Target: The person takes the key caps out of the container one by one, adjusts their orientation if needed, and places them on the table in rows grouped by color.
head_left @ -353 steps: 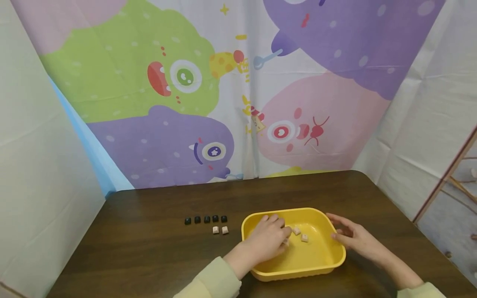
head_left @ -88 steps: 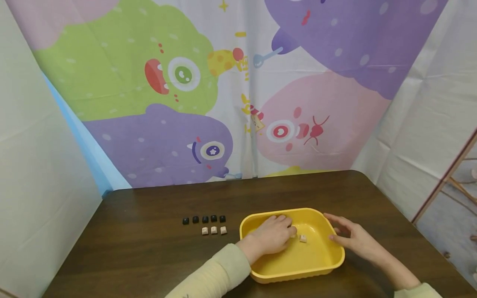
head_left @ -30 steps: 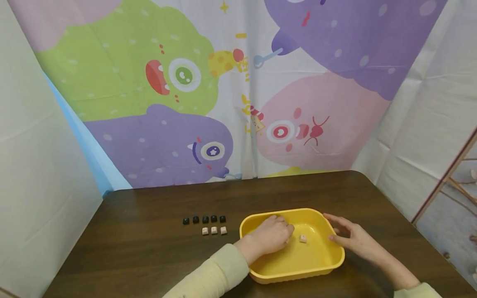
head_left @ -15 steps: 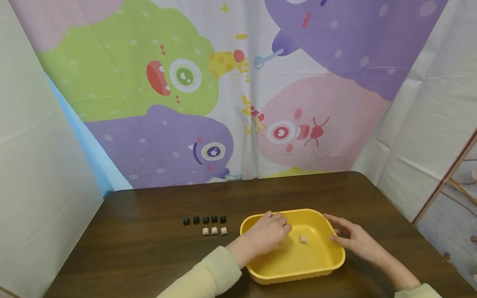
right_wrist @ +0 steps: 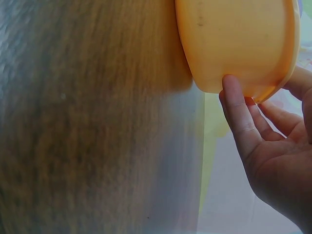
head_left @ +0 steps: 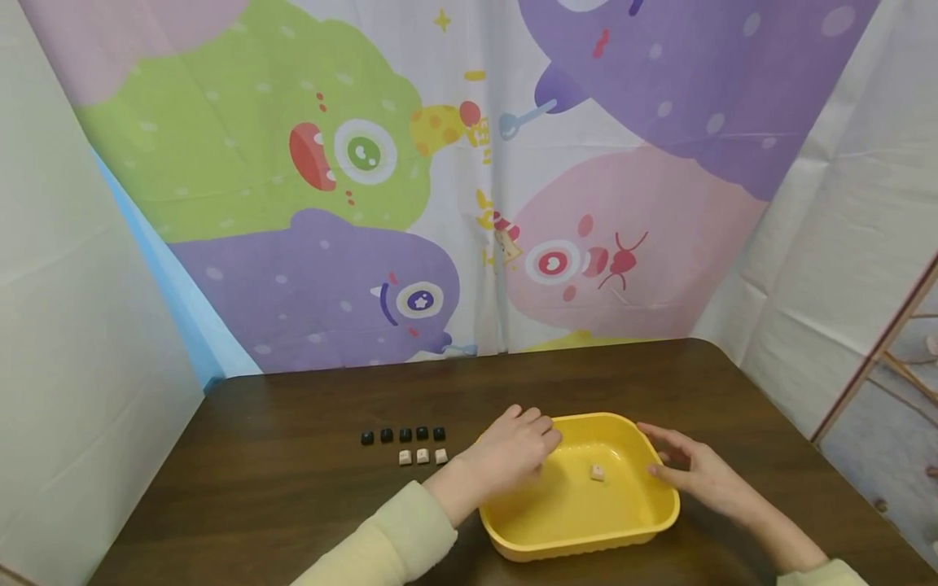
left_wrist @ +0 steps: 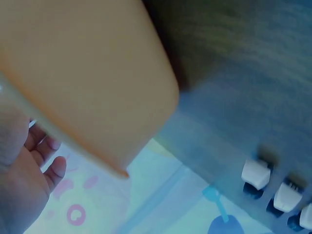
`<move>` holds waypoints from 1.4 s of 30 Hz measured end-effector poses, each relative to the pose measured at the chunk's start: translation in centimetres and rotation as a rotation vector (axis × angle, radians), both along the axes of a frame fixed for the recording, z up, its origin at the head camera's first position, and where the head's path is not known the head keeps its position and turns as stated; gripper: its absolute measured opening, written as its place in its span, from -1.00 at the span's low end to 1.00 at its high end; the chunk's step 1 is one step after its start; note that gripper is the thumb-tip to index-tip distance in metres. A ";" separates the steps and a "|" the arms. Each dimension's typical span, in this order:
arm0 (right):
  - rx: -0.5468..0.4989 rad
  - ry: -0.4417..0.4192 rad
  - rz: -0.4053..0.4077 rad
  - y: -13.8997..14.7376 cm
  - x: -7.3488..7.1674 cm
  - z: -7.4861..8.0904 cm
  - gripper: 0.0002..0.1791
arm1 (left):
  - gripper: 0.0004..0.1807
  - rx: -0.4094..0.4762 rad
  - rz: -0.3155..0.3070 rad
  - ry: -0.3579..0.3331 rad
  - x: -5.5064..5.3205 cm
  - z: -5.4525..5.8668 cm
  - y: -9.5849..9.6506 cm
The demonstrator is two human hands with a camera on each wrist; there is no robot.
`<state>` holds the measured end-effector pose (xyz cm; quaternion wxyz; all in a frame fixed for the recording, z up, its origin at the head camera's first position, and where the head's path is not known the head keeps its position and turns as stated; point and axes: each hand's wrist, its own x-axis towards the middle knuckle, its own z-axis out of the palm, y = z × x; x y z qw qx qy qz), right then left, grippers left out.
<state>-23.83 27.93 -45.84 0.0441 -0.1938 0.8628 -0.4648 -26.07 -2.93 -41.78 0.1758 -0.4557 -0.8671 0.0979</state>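
A yellow plastic tub (head_left: pixel 579 533) stands on the table with one white keycap (head_left: pixel 597 472) on its floor. My left hand (head_left: pixel 513 448) is over the tub's left rim with curled fingers; the white keycap it took from the tub is hidden behind the fingers. On the tub's right side my right hand (head_left: pixel 696 468) grips the wall, thumb over the rim inside and fingers outside, as the right wrist view also shows on the tub wall (right_wrist: pixel 234 44). Left of the tub lie a row of several black keycaps (head_left: pixel 405 435) and, nearer, a row of three white keycaps (head_left: pixel 422 456).
The dark wooden table (head_left: pixel 293 505) reaches back to a cartoon-printed curtain (head_left: pixel 352 293). Pale cloth (head_left: pixel 73 325) hangs along the left side. The tub's raised rim lies between the left hand and the keycap rows.
My left hand has picked a white keycap out of the tub, then lifted and moved left to the rim. The white row grew from two to three earlier. My right hand stays put.
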 end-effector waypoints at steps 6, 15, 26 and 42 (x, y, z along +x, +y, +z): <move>0.009 0.001 -0.003 0.1 0.0 -0.1 -0.38 | -0.74 -0.003 0.014 0.010 -0.1 1.1 -0.9; -0.010 0.011 0.006 0.0 -0.1 -0.1 -0.38 | -0.78 0.033 0.051 0.021 0.1 3.3 -2.2; -0.049 -0.006 0.027 0.1 -0.3 -0.4 -0.37 | -0.85 0.092 0.078 0.019 0.4 4.9 -4.1; -0.044 -0.026 0.024 0.1 -0.2 -0.2 -0.36 | -0.80 0.188 0.088 0.075 1.4 5.6 -8.0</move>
